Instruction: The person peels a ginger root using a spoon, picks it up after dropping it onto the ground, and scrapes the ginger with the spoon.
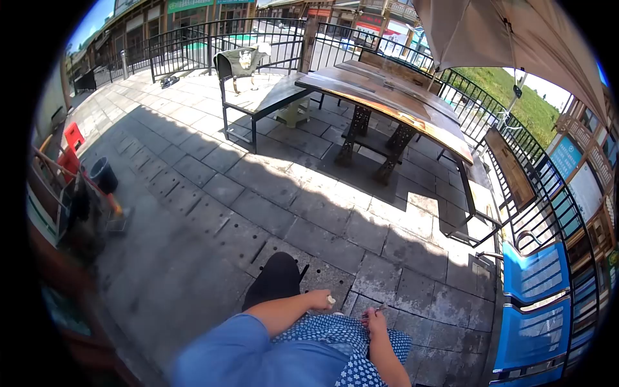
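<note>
Hands number two, left holding one pale piece.

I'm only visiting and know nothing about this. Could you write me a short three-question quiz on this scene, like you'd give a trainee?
1. Which of the person's hands holds the small pale piece?
A. left hand
B. right hand

2. True or false: the umbrella is open.

3. What colour are the seats at the lower right of the view?

Key:
1. A, the left hand.
2. True; its cloth is spread out.
3. Blue.
</note>
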`<action>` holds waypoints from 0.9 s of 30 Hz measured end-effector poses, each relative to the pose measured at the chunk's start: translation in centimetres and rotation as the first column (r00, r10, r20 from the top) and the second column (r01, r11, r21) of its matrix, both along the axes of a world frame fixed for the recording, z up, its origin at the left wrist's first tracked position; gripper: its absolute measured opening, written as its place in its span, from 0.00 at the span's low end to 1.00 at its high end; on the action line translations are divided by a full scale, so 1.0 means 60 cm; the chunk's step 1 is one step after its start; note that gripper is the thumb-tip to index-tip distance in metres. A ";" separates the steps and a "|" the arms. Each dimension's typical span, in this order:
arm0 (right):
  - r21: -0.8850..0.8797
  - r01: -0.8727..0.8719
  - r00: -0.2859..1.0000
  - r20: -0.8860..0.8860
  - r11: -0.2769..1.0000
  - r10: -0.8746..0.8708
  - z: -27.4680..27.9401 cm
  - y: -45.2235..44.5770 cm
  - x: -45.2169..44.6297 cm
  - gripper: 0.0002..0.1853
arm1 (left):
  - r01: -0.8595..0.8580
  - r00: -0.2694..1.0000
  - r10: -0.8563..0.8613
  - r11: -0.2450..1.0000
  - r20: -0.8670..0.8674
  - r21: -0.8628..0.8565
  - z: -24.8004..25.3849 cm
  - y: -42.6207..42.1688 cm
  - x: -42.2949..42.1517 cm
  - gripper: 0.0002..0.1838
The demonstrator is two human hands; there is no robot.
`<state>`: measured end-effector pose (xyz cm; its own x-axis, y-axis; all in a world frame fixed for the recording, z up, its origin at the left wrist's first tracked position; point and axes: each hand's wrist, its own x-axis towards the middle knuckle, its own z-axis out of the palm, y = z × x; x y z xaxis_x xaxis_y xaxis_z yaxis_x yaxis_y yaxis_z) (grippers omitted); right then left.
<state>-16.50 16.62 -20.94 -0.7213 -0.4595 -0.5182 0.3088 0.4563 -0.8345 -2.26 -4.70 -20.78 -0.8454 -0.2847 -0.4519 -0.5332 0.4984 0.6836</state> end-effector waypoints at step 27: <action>0.103 0.011 0.997 0.075 0.995 -0.019 -0.027 0.002 -0.014 0.13 | 0.060 0.990 -0.068 0.996 0.125 0.064 -0.072 0.006 -0.027 0.27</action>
